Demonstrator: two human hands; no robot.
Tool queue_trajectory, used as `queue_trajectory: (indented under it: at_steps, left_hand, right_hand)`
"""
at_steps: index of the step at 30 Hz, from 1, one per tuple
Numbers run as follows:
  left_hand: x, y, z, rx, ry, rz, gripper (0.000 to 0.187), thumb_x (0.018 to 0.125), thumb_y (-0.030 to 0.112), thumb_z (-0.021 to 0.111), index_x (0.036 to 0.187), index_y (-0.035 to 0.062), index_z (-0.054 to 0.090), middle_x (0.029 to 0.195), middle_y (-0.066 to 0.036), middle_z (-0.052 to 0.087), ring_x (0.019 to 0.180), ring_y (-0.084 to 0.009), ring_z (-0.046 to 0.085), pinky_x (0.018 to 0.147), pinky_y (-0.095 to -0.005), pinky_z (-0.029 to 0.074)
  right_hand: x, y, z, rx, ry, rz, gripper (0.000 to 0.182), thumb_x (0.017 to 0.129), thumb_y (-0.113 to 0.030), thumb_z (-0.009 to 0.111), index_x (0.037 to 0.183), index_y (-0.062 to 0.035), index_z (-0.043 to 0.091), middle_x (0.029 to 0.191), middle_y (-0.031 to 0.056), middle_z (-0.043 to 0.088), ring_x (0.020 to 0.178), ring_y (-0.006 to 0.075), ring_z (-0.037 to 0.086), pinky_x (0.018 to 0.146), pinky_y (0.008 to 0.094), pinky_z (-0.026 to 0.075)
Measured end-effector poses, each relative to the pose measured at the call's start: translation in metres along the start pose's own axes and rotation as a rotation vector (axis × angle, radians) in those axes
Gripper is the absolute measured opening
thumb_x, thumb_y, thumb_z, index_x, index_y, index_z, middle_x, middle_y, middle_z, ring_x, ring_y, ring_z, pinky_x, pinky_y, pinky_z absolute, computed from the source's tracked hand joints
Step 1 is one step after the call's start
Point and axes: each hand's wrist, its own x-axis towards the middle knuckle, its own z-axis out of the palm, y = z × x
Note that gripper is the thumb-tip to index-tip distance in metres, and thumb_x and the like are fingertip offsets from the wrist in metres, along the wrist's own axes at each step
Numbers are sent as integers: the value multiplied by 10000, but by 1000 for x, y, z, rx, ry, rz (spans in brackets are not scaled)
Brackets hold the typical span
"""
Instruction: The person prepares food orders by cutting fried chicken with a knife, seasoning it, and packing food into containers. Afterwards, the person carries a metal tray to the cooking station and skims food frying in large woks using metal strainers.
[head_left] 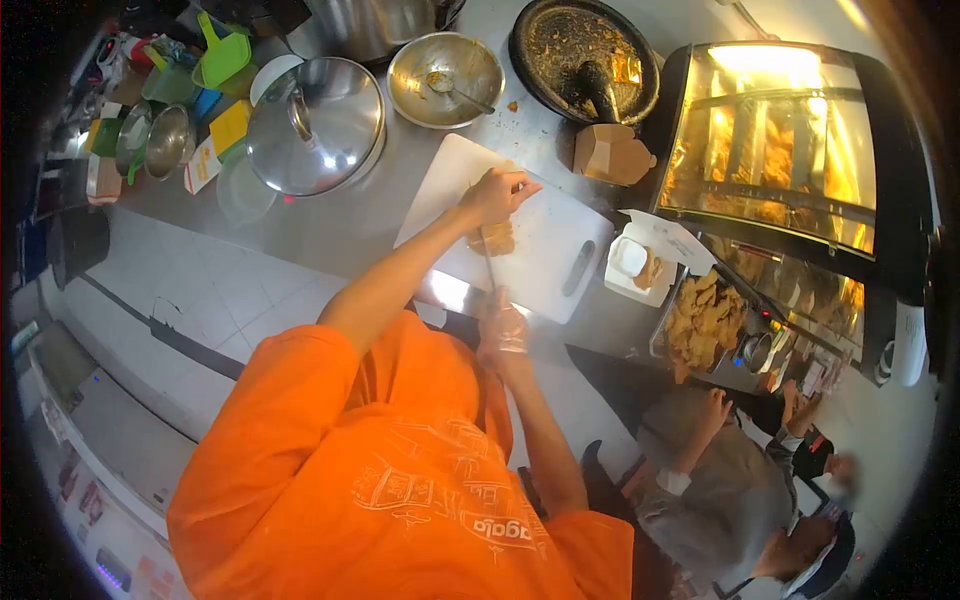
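Note:
My right hand (502, 335), in a clear plastic glove, grips a knife (489, 262) at the near edge of the white cutting board (530, 280). The narrow blade points away from me and lies across a flat, browned piece of fried food (497, 239). My left hand (498, 196) is over the board just beyond that piece, near the blade's far end. Its fingers are curled together, and what is under or between them is hidden. To the right of the board, an open white takeaway box (641, 262) holds a browned piece and a small white cup.
A lidded steel pot (318, 130), a steel bowl (446, 80) with a spoon and a dark stone mortar (585, 60) line the back. At right are a brown carton (612, 154), a lit food warmer (770, 140) and a tray of fried pieces (705, 318). Co-workers (715, 480) stand at lower right.

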Motion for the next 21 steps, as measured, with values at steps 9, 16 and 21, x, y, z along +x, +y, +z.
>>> queue_trajectory:
  at_steps: [9,16,21]
  left_hand:
    - [27,29,-4,-88,16,-93,323,993,341,622,884,45,690,575,-144,555,528,-195,577,540,-371,448]
    - [33,-6,27,53,25,-99,378,1010,384,578,926,26,665,617,-168,605,543,-269,597,562,-401,454]
    - [51,0,17,-82,82,-77,440,1034,415,509,877,35,665,665,-203,635,672,-385,663,618,-456,484]
  right_hand:
    - [-5,-1,-37,-310,-166,-181,930,589,-241,858,1363,2,404,959,234,687,896,378,710,754,401,610]
    - [38,16,8,-40,-1,-156,630,772,-179,710,1301,3,420,961,212,687,927,401,697,788,445,584]
    - [22,-5,-19,236,4,0,287,932,-228,547,1121,-13,531,932,290,673,915,454,679,786,508,550]
